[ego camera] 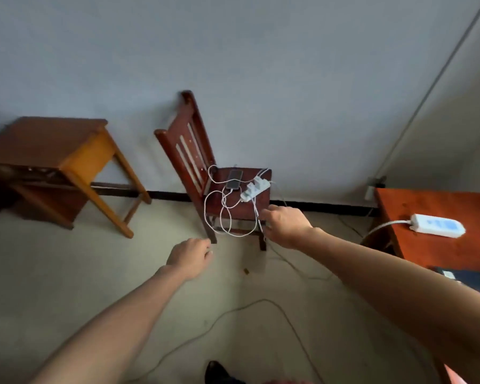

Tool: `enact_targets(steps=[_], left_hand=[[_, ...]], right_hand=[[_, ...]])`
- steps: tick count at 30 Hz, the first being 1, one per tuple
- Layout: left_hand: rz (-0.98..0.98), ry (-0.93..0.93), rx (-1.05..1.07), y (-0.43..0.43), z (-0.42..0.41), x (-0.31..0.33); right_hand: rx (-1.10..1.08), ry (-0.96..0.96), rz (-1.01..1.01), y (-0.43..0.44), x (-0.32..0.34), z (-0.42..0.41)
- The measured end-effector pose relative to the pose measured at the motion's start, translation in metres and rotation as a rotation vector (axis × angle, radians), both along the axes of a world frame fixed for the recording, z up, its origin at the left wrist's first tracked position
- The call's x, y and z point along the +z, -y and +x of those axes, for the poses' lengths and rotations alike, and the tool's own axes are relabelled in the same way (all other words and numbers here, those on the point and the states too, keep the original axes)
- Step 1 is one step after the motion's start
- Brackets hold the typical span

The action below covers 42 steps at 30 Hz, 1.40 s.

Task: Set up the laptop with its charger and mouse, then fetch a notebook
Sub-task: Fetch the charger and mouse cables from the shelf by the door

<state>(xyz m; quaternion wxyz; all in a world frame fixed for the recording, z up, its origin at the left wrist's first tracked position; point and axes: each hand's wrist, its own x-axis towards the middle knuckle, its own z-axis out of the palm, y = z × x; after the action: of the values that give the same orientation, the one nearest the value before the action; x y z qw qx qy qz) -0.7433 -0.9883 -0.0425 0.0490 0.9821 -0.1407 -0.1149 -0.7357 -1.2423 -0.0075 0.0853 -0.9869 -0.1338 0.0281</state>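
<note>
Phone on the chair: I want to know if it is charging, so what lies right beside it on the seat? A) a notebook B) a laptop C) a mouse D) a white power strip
D: a white power strip with plugs in it lies beside the phone on the chair seat, among white cables.

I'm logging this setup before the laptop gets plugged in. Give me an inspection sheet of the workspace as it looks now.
Surface: wooden chair seat by the wall; red-brown desk at right.
Job's things: white power strip with plugs in it on the chair seat; a second power strip on the desk. Laptop, mouse, notebook: nothing seen.
Clutter: phone lying on the seat; small wooden table at left.
Grippers: right hand at the white cables by the seat's front edge, grasp unclear; left hand lower, loosely curled, holding nothing visible.
Cables: white loops hang off the seat; a dark cord trails over the floor.
Surroundings: plain wall, pale floor.
</note>
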Motion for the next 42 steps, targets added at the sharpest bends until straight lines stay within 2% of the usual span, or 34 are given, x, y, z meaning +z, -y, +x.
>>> enact_targets(steps=[6,10,15,19,26,34,42], left_hand=[[0.070,0.027,0.234,-0.198,0.024,0.012],[0.073,0.043,0.389,-0.292,0.033,0.023],[0.060,0.040,0.617,-0.383,0.038,0.021],[0.085,0.010,0.713,-0.447,0.049,0.012],[0.071,0.048,0.984,-0.587,0.122,0.025],[0.043,0.080,1.134,-0.710,0.160,0.020],[0.005,0.040,1.128,-0.903,0.194,0.006]], right_hand=[[0.260,-0.048,-0.030,-0.203,0.002,0.080],[0.408,-0.024,-0.045,-0.304,0.003,0.115],[0.583,-0.032,-0.071,-0.415,-0.003,0.168],[0.732,-0.046,-0.116,-0.502,-0.011,0.212],[0.953,-0.021,-0.090,-0.684,-0.003,0.325],[1.066,0.006,-0.111,-0.853,-0.001,0.397],[1.035,-0.048,-0.145,-1.043,-0.030,0.428]])
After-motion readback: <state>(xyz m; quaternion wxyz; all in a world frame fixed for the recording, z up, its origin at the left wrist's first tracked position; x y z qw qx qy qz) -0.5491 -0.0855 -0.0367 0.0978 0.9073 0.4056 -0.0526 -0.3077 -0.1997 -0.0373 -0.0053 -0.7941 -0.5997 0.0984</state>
